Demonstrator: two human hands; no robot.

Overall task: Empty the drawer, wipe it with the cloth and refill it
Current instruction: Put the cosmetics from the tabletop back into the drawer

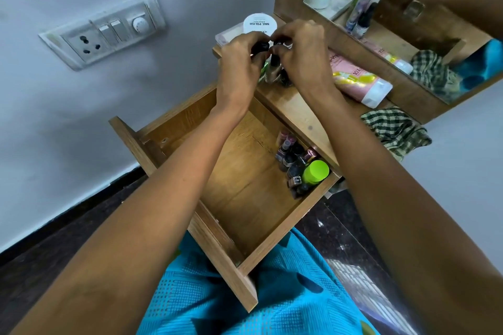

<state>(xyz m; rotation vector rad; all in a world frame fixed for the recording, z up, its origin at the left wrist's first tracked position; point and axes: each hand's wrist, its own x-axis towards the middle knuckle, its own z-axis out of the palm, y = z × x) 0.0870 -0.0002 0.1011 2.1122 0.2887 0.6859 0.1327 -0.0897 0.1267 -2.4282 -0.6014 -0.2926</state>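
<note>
Two dark bottles, apparently, pinched by left hand and right hand above wooden shelf.

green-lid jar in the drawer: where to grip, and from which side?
Grip the green jar by its round lid, probably from above. Nail polish bottles crowd its left and the drawer wall sits close on its right, so side approaches look blocked. The wide lid seems to stand clear of both.
</note>
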